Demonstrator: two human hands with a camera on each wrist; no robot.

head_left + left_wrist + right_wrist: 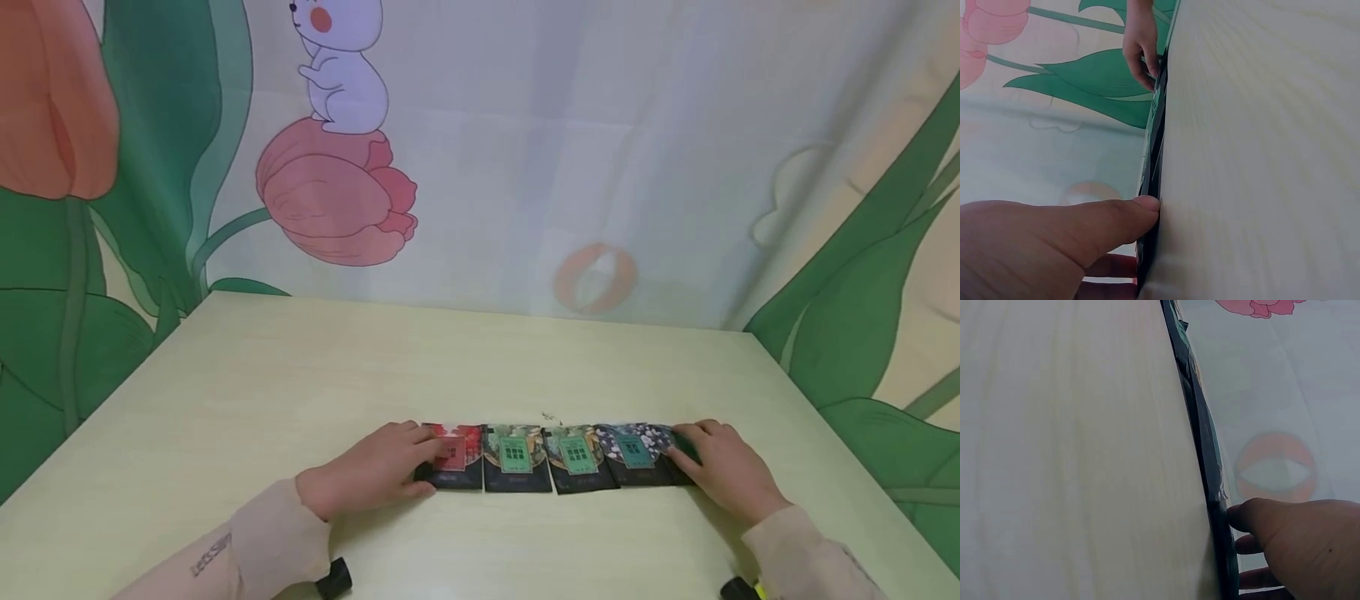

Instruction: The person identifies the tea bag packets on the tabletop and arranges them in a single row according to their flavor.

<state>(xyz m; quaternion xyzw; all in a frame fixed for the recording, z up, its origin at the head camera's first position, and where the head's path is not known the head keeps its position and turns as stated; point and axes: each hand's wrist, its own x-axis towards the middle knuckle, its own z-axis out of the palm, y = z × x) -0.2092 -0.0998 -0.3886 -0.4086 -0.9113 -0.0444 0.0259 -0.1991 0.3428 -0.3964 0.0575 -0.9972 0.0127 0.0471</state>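
Several flat printed sachets lie side by side in a row on the table. The red sachet [457, 454] is at the left, followed by a green sachet [515, 458], a second green sachet [577, 460] and a dark floral sachet [636, 450]. My left hand [378, 467] rests at the row's left end, fingers over the red sachet and thumb at its near edge. At the opposite end, my right hand [727, 467] touches the last, dark-bottomed sachet, which it partly hides. In the left wrist view, the thumb [1129, 219] presses along the dark edge of the row.
The pale wooden table [300, 375] extends around the row. Behind it hangs a curtain [487, 167] printed with flowers and a small white animal. A black wrist strap piece [335, 577] shows under the left sleeve.
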